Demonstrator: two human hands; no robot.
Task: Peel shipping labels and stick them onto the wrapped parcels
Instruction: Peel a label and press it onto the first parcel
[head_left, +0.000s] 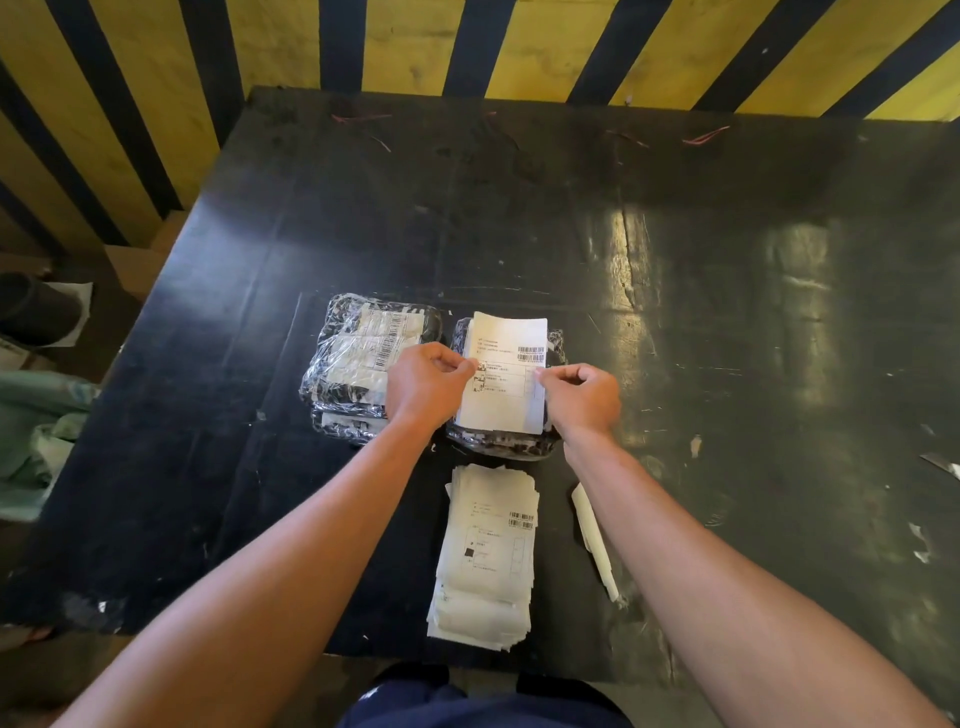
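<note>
Nearest the viewer, a loose stack of shipping labels (485, 556) is lying on the black tabletop (727, 312), its long axis running away from the person. Just beyond that stack, the left hand (423, 384) and right hand (584, 397) are each pinching a side edge of one label (506, 374), the grip of both clamped on the paper, over a wrapped parcel (498, 441). The label is standing lengthwise away from the person, barcode toward the far end, its far edge curling upward. To the left of the stack's far end, labelled parcels (363, 358) are piled. Judging from the curl, the label is likely to go down skewed or creased if one side touches first, or to trap wrinkles against the slippery wrap.
</note>
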